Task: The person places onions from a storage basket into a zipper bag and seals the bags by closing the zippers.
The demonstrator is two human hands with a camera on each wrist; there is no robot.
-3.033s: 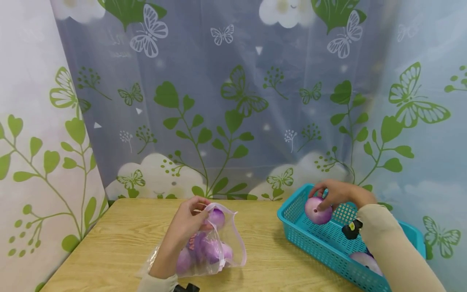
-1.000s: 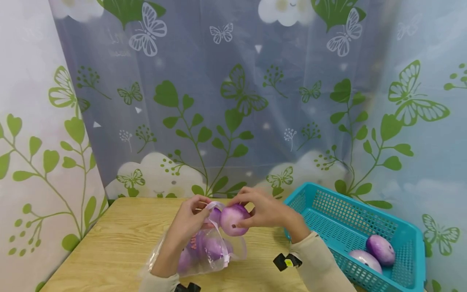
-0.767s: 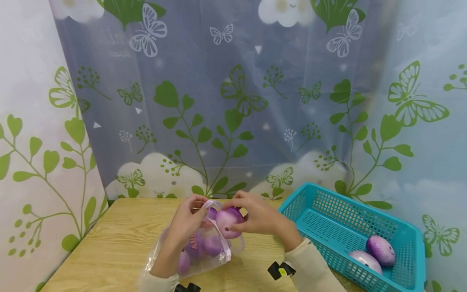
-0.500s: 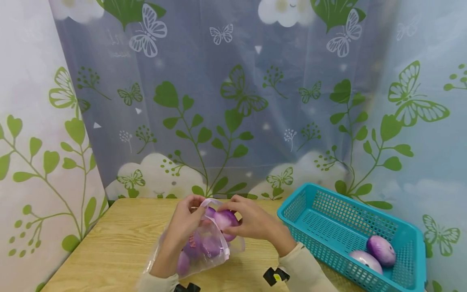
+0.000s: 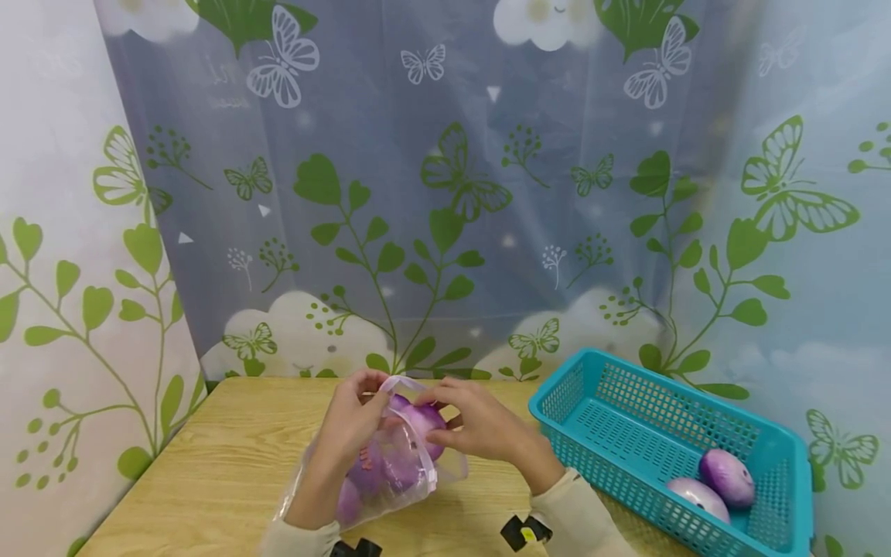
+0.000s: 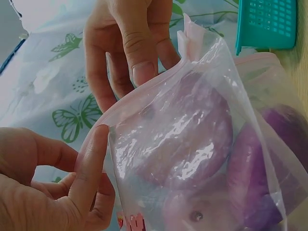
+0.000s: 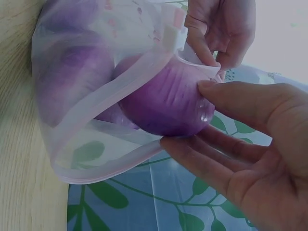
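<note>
A clear zip bag (image 5: 384, 507) with pink-edged lips and red print stands on the table, its mouth facing right. Several purple onions (image 7: 72, 82) show through its plastic. My left hand (image 5: 351, 418) pinches the upper lip of the bag between thumb and fingers. With thumb above and fingertips below, my right hand (image 5: 483, 422) holds another purple onion (image 7: 166, 103) partly inside the bag's mouth. The zip slider (image 7: 174, 38) sits at the bag's edge, near my left fingers in the right wrist view.
To the right stands a turquoise perforated basket (image 5: 592, 464). Inside its near right end lie a darker purple onion (image 5: 726, 477) and a paler onion (image 5: 698, 497). Behind the wooden table (image 5: 230, 456) hangs a curtain (image 5: 390, 232) printed with leaves and butterflies.
My right hand has taken an onion from the basket, carried it left to the bag and pushed it gradually into the mouth. My left hand keeps its pinch on the lip.
</note>
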